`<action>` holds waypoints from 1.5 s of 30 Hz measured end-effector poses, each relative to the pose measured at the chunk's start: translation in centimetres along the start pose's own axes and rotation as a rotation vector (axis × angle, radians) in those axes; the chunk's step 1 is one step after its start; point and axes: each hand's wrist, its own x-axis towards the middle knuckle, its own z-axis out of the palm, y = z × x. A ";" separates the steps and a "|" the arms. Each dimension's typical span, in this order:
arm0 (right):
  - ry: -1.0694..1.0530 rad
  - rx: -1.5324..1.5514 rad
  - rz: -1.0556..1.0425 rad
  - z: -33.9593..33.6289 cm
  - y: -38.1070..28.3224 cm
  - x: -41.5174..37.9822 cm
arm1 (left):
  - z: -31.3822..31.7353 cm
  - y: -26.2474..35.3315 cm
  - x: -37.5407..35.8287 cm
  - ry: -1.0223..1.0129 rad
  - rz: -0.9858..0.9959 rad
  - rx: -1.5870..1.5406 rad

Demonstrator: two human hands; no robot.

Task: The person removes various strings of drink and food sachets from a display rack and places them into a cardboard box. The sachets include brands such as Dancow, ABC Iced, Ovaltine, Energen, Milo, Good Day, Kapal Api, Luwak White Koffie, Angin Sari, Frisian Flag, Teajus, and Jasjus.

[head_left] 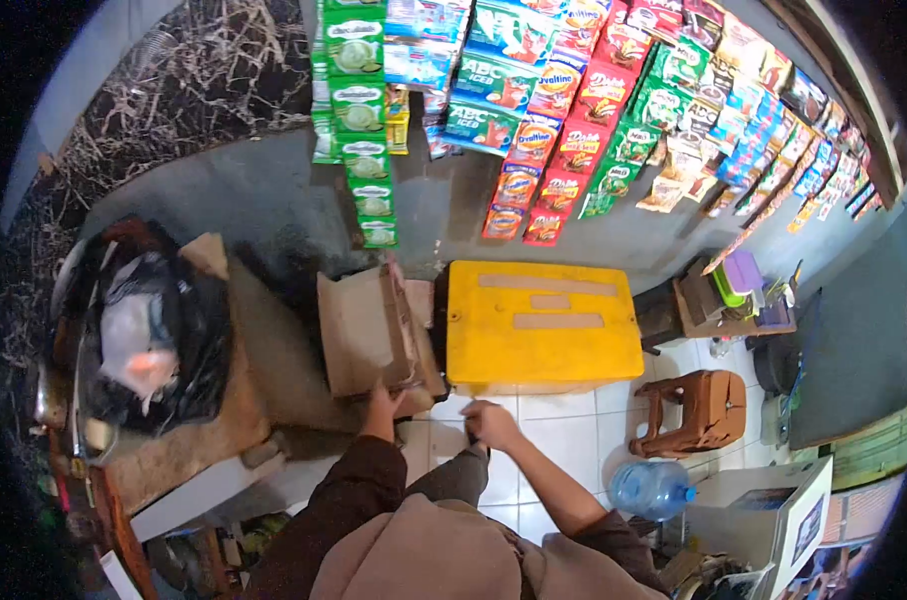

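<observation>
An open cardboard box (366,335) stands left of a yellow lidded container (544,350). My left hand (384,408) is at the near lower edge of this box, its fingers closed on the cardboard and partly hidden by it. In front of the container's near left corner, my right hand (491,424) is curled into a fist above the white tiles. A small dark shape shows below its fingers; what the fist holds, if anything, cannot be made out.
Strips of drink sachets (519,150) hang along the wall. A brown stool (694,415) and a blue water jug (652,490) stand at right. At left, a black plastic bag (199,350) lies on a wooden surface (194,450). A small table (744,322) holds plastic containers.
</observation>
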 end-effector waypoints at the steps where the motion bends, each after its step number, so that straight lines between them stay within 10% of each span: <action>1: -0.079 -0.006 0.040 -0.2 0.2 2.5 | -0.4 1.5 -2.2 0.001 -0.006 -0.008; 3: -0.161 -0.006 0.079 -0.4 0.7 6.9 | 0.9 13.9 -1.2 0.163 -0.780 -0.728; 7: -0.104 -0.005 0.272 -1.8 0.8 11.7 | 4.8 15.8 -2.5 0.428 -0.821 -0.741; 12: -0.179 -0.151 0.326 -1.9 10.0 14.6 | 14.7 24.1 -4.7 0.087 -0.692 -0.679; 18: -0.102 -0.282 0.660 -7.7 15.3 13.5 | 22.9 26.0 -3.6 0.029 -1.270 -0.938; 21: -0.428 -0.441 0.416 -7.0 21.3 13.7 | 25.9 14.4 -3.4 -0.037 -1.263 -0.915; 24: -0.258 -0.580 0.238 -2.5 28.9 13.2 | 26.7 15.9 -1.8 0.080 -1.115 -0.686; 25: -0.268 -0.577 0.221 -2.5 28.8 13.7 | 26.1 10.4 -2.7 0.028 -1.152 -1.112; 27: 0.058 0.024 0.622 -2.6 27.6 14.3 | 25.6 10.3 -2.3 -0.020 -1.075 -0.999; 30: -0.216 -0.369 0.239 0.6 34.4 12.5 | 26.2 9.4 -3.1 -0.037 -1.070 -0.778; 32: -0.242 -0.138 0.486 -2.4 32.5 13.2 | 26.1 10.7 -2.8 -0.008 -1.129 -0.672; 33: -0.251 0.086 0.740 -3.9 31.6 13.4 | 26.0 13.4 -2.6 0.047 -1.123 -0.706; 38: -0.253 -0.196 0.481 -8.1 28.5 15.8 | 21.8 16.3 -0.2 0.344 -1.122 -0.749; 41: -0.149 -0.232 0.096 -9.2 24.4 17.8 | 17.8 11.0 0.2 1.254 -1.089 0.421; 45: -0.330 -0.285 -0.061 -4.9 18.7 20.6 | 11.0 8.8 -1.6 1.225 -1.110 0.002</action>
